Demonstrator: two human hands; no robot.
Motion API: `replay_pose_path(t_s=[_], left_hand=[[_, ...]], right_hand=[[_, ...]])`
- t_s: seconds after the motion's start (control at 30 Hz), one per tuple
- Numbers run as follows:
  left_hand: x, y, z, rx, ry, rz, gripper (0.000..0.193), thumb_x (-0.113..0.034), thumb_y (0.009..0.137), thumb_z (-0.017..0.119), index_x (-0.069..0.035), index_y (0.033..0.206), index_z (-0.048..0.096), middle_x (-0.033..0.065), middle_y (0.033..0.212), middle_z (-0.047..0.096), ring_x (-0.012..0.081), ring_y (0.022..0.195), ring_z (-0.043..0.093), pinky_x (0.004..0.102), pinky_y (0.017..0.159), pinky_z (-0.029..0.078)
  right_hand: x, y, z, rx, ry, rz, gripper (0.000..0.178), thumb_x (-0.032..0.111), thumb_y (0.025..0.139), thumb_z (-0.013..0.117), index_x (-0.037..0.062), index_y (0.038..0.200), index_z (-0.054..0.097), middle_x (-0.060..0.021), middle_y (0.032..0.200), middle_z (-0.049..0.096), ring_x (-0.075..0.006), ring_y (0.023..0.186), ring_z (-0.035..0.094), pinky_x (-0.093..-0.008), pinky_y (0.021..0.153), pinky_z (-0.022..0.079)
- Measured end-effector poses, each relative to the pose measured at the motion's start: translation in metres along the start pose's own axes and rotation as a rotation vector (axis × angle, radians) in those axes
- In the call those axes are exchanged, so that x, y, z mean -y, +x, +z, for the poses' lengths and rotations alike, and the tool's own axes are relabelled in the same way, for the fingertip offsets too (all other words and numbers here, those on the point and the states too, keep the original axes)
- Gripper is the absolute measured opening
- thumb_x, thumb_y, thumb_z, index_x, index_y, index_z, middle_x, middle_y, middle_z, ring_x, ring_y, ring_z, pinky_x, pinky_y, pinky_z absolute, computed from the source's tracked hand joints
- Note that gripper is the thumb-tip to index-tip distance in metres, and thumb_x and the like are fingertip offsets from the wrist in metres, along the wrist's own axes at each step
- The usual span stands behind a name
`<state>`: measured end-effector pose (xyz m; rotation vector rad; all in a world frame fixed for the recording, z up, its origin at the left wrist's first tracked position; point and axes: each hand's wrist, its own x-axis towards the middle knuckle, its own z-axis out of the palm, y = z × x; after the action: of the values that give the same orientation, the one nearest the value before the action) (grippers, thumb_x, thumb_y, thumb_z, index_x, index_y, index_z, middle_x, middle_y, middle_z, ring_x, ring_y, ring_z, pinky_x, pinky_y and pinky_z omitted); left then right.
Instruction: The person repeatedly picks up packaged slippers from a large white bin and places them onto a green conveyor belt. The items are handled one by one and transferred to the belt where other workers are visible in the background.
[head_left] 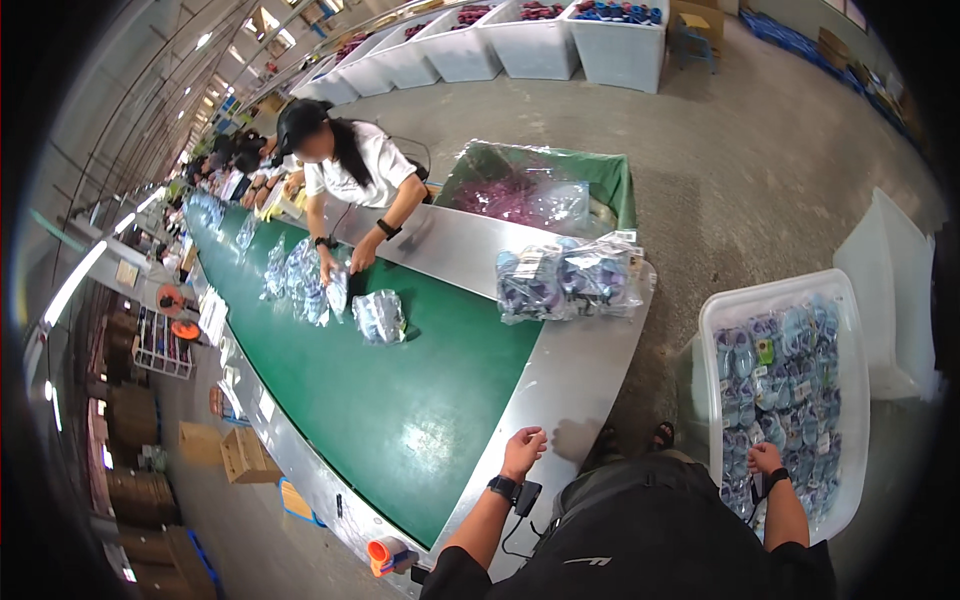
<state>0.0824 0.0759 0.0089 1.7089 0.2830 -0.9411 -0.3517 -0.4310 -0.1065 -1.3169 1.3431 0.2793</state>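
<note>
My left hand [524, 454] hovers by the bare metal end of the conveyor table [500, 410], fingers loosely bent and nothing in them. Over a white plastic bin [853, 400] on my right, my right hand [765, 459] has its fingers curled down against the packs; whatever they grip is hidden. Rows of clear-bagged light blue and purple shoes [795, 375] fill that bin. More bagged shoes [568, 278] lie together at the table's far right corner. A single bagged pack [379, 317] rests on the green belt [400, 400].
Across the belt, a co-worker [365, 170] handles a bagged pack beside a pile of others [303, 275]. A green-lined container [620, 190] with clear plastic stands behind the table. An orange tape roll [385, 553] sits at the near edge. An upright white bin [890, 300] stands at right.
</note>
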Motion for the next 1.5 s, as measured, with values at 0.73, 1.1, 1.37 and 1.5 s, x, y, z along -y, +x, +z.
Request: replay_pose_path(t_s=[0.73,1.1,1.37,1.5], left_hand=[[-0.124,0.218,-0.331,-0.926,0.288,0.428,0.046,-0.025,0.080,0.071,0.003,0.114,0.063,0.0254,0.116,0.062,0.0385,0.113,0.057,0.0436,0.099,0.044],[-0.139,0.315,-0.428,-0.907,0.116,0.119,0.087,-0.037,0.078,0.074,0.006,0.143,0.036,0.0266,0.138,0.048,0.0381,0.129,0.047,0.0403,0.109,0.036],[-0.094,0.329,-0.371,-0.735,-0.311,0.122,0.095,-0.023,0.066,0.083,0.009,0.141,0.034,0.0272,0.129,0.052,0.0374,0.111,0.058,0.0442,0.088,0.053],[-0.064,0.279,-0.288,-0.862,-0.415,0.407,0.071,-0.013,0.072,0.079,0.005,0.131,0.043,0.0187,0.130,0.044,0.0311,0.119,0.047,0.0402,0.103,0.041]], right_hand=[[0.146,-0.113,0.081,-0.009,-0.400,-0.201,0.033,0.011,0.083,0.069,-0.0060,0.109,0.060,-0.0117,0.081,0.069,-0.0165,0.071,0.067,-0.0299,0.063,0.053],[0.216,-0.146,0.120,0.021,-0.591,-0.029,0.036,0.018,0.088,0.066,-0.0032,0.117,0.058,-0.0142,0.093,0.070,-0.0206,0.078,0.069,-0.0325,0.064,0.055],[0.220,-0.144,0.130,0.031,-0.660,-0.088,0.038,0.018,0.087,0.068,-0.0030,0.117,0.059,-0.0135,0.092,0.071,-0.0199,0.080,0.069,-0.0320,0.068,0.055],[0.190,-0.124,0.123,0.105,-0.532,-0.196,0.039,0.014,0.086,0.070,-0.0068,0.116,0.057,-0.0137,0.092,0.071,-0.0201,0.084,0.070,-0.0309,0.071,0.055]])
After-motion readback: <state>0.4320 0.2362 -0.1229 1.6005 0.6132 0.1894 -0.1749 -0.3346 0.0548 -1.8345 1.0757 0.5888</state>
